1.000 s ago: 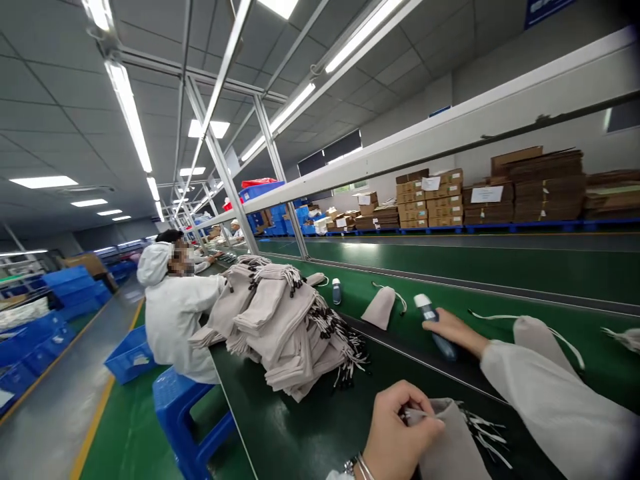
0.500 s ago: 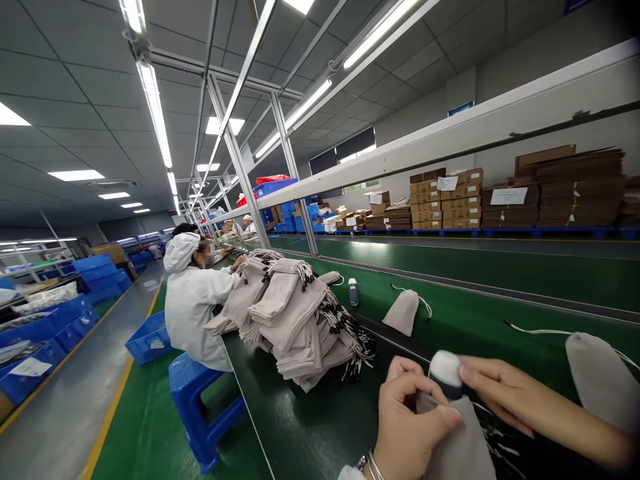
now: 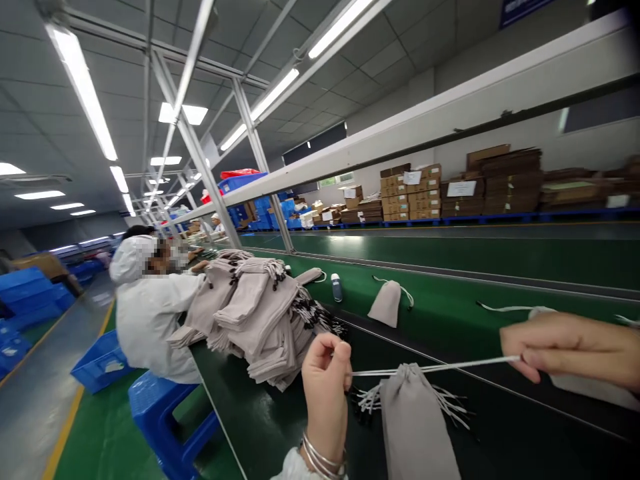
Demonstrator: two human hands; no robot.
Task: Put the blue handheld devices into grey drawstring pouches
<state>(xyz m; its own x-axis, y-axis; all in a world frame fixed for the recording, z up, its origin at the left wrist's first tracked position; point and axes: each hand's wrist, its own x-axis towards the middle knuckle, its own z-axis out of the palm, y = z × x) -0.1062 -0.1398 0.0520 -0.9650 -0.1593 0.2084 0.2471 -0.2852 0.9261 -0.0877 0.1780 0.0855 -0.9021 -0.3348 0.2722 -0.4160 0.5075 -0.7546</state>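
Tautly, left hand (image 3: 327,377) and right hand (image 3: 570,347) hold pouch (image 3: 416,427) drawstrings (image 3: 470,365).

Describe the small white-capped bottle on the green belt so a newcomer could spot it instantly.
Find the big heap of folded pouches, then the green belt beyond it. Right of the heap, the bottle sits between two drawstring pouches; its dark body sets it apart from their pale cloth.

Pouch (image 3: 414,427): plain grey-beige | drawstrings (image 3: 467,365): white | belt (image 3: 430,267): green | stool (image 3: 155,400): blue
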